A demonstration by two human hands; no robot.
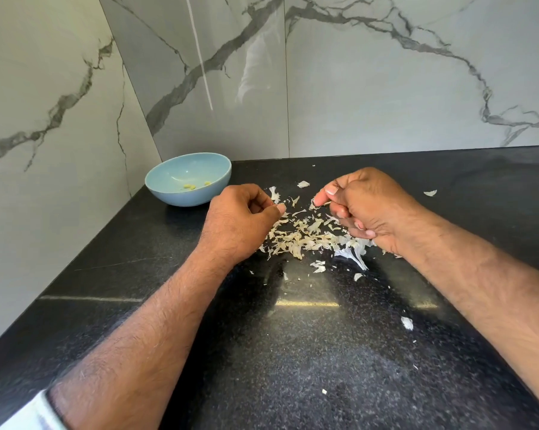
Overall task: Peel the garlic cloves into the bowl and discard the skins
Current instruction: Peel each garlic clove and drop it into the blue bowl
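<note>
A light blue bowl stands at the back left of the black counter, with a few peeled yellowish cloves in it. A heap of pale garlic skins lies between my hands. My left hand hovers at the heap's left edge, just right of the bowl. Its fingers are curled with the thumb against the forefinger, and I see nothing in them. My right hand is over the heap's right side with its fingers curled. Its thumb and forefinger pinch a thin pale garlic piece; skin or clove I cannot tell.
The black speckled counter meets marble walls at the back and on the left, forming a corner behind the bowl. Stray skin flakes lie scattered to the front right and at the back right. A white sleeve edge shows at the lower left.
</note>
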